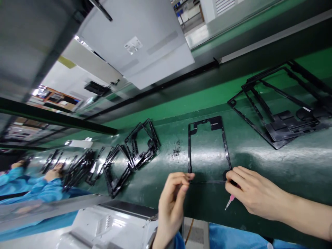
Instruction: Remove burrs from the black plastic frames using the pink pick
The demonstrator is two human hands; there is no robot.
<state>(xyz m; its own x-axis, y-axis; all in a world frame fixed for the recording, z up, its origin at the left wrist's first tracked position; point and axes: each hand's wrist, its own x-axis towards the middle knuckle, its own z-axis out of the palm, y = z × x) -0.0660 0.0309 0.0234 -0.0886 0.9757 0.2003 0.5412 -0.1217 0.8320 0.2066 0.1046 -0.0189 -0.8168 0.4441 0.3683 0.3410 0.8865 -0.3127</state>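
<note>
A thin black rectangular plastic frame (190, 145) lies flat on the dark green belt (259, 152) in front of me. My left hand (172, 200) pinches the frame's near left corner between thumb and fingers. My right hand (252, 193) presses on the near right corner with curled fingers. A small pink-tipped tool (230, 201) pokes out under this hand. A little tangle of black shavings (176, 150) rests just left of the frame.
Stacked black frames (282, 110) lie at the right, and more frames (140, 145) trail off to the left. A co-worker's hands in blue sleeves (38, 183) work at far left. A white machine housing (111, 224) sits below the belt edge.
</note>
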